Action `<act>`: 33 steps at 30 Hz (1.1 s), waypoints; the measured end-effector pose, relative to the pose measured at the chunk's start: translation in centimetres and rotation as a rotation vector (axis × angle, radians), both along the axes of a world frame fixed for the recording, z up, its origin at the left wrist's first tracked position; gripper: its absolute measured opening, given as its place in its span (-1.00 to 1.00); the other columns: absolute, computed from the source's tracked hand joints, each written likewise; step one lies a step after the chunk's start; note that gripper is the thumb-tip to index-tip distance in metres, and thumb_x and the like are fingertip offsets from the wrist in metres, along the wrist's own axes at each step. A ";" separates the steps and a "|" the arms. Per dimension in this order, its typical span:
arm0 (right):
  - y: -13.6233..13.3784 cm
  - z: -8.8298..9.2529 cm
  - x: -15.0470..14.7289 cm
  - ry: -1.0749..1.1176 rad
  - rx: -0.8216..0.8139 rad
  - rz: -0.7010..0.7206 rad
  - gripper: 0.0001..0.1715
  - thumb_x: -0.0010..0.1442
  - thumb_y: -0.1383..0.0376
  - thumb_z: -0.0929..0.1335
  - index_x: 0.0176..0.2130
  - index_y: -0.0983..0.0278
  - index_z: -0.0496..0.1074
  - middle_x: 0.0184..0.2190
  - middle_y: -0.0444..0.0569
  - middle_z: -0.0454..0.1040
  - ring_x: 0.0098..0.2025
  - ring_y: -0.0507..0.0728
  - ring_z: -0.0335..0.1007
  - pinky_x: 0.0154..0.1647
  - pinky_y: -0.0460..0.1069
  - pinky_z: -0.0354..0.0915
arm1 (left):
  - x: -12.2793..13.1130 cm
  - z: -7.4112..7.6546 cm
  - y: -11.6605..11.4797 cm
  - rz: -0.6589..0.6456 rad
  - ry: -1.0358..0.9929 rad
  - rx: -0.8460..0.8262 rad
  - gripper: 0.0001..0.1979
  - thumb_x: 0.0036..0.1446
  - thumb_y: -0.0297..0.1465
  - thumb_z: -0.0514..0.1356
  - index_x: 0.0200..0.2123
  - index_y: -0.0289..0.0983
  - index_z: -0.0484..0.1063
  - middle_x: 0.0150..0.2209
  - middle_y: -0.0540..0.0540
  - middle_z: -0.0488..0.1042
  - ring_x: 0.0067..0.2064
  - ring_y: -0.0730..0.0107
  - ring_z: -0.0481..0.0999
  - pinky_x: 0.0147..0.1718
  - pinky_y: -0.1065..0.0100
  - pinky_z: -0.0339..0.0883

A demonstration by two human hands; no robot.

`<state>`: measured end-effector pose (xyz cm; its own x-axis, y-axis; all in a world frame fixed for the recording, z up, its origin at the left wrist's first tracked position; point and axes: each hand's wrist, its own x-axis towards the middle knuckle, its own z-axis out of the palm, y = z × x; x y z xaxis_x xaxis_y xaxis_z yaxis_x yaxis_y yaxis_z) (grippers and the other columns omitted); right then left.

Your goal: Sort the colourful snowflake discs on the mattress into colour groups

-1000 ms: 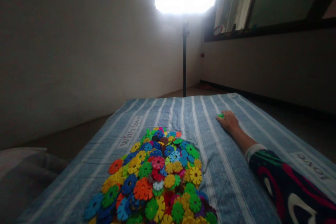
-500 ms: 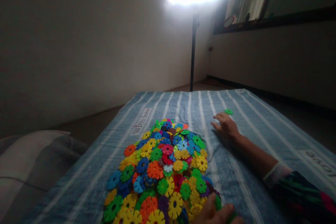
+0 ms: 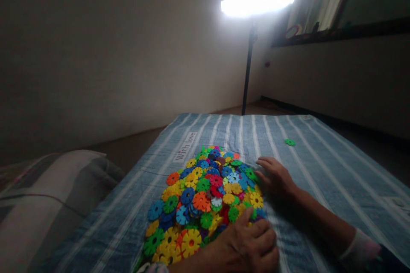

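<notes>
A heap of flower-shaped plastic discs (image 3: pixel 201 201) in many colours lies on the striped cloth. My left hand (image 3: pixel 245 245) rests over the near right part of the heap, its fingers bent and mostly closed. Their tips are hidden, so what they hold cannot be made out. Beside the heap's right edge is my right hand (image 3: pixel 276 178), fingers apart and stretched toward the discs, with no disc visible in it. A single green disc (image 3: pixel 290 142) lies apart on the cloth, farther back and to the right.
The blue and white striped cloth (image 3: pixel 320 170) covers the low surface. Behind it, a bright lamp (image 3: pixel 259 2) stands on a dark pole (image 3: pixel 247 72). Grey and white fabric (image 3: pixel 60 204) with a thin cable lies at the left. A wall runs behind.
My right hand has moved back from near the lone green disc to the heap's right edge. My left hand has come farther into view over the near discs. The view has shifted slightly.
</notes>
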<state>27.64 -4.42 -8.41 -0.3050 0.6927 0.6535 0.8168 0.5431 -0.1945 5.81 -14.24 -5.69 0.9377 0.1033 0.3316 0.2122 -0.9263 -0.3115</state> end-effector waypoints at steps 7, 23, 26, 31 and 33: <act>-1.7 -0.2 -1.9 0.028 -0.005 0.192 -0.64 0.26 0.16 0.29 -0.04 0.31 0.44 -0.07 0.19 0.51 -0.04 0.23 0.45 -0.03 0.12 0.40 | -0.5 2.0 1.2 0.021 0.041 -0.102 -0.85 0.30 -0.41 0.03 -0.25 -0.27 0.38 -0.20 -0.09 0.47 -0.08 0.28 0.40 0.09 0.03 0.18; -0.8 -0.9 -3.4 -0.090 -0.220 0.129 -0.58 0.34 0.25 0.18 0.12 0.20 0.38 0.10 0.13 0.44 0.13 0.21 0.35 0.19 0.26 0.16 | -0.4 2.3 4.8 0.075 0.058 -0.086 -0.89 0.27 -0.43 0.06 -0.29 -0.26 0.36 -0.28 -0.08 0.42 -0.15 0.28 0.37 -0.07 0.10 0.20; -0.1 -0.5 -3.8 -0.122 -0.279 0.121 -0.56 0.34 0.27 0.18 0.16 0.19 0.34 0.15 0.12 0.40 0.18 0.21 0.31 0.22 0.28 0.11 | -0.5 2.5 5.5 0.078 0.062 -0.087 -0.90 0.27 -0.44 0.06 -0.30 -0.27 0.35 -0.30 -0.07 0.41 -0.16 0.29 0.36 -0.08 0.13 0.19; 1.7 -0.3 -4.4 -0.128 -0.274 0.107 -0.57 0.37 0.25 0.18 0.17 0.22 0.33 0.16 0.13 0.39 0.18 0.21 0.30 0.21 0.27 0.11 | -0.6 2.6 7.1 0.093 0.069 -0.076 -0.92 0.26 -0.43 0.07 -0.29 -0.27 0.34 -0.31 -0.06 0.40 -0.18 0.29 0.35 -0.11 0.16 0.18; 2.6 -0.3 -4.5 -0.126 -0.266 0.126 -0.57 0.36 0.24 0.19 0.17 0.23 0.33 0.15 0.13 0.40 0.17 0.19 0.31 0.20 0.22 0.13 | -0.8 2.4 7.8 0.102 0.071 -0.081 -0.91 0.27 -0.42 0.06 -0.28 -0.27 0.35 -0.31 -0.07 0.41 -0.17 0.29 0.35 -0.12 0.16 0.17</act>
